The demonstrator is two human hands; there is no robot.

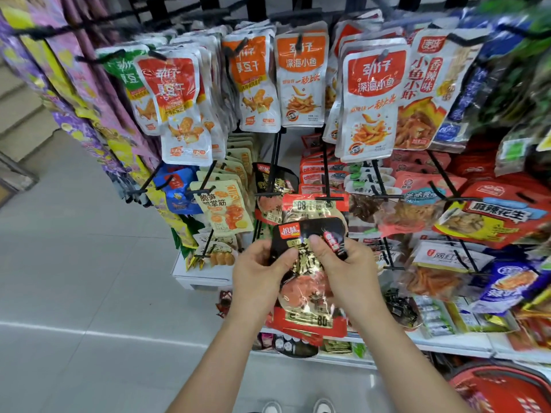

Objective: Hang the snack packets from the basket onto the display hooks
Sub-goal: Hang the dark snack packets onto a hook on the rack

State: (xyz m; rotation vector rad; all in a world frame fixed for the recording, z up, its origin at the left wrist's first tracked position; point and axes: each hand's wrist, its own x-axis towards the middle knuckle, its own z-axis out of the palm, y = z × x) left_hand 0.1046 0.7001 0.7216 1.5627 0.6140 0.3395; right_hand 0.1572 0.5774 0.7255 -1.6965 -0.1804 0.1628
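Note:
Both hands hold one black-and-red snack packet (307,281) in front of the rack, its black top edge up. My left hand (259,275) grips its left side, thumb on the front. My right hand (346,269) pinches the upper right part, thumb near the top. Just above the packet a black display hook (328,192) sticks out with a similar red-and-gold packet (313,207) hanging upside down on it. The red basket (501,389) sits at the bottom right, its contents hidden.
Rows of hooks carry orange and red fish-snack pouches (369,96) above and yellow (220,210), blue and red packets at hand height. A white shelf (453,344) with small packs runs below. Grey tiled floor (74,293) lies to the left.

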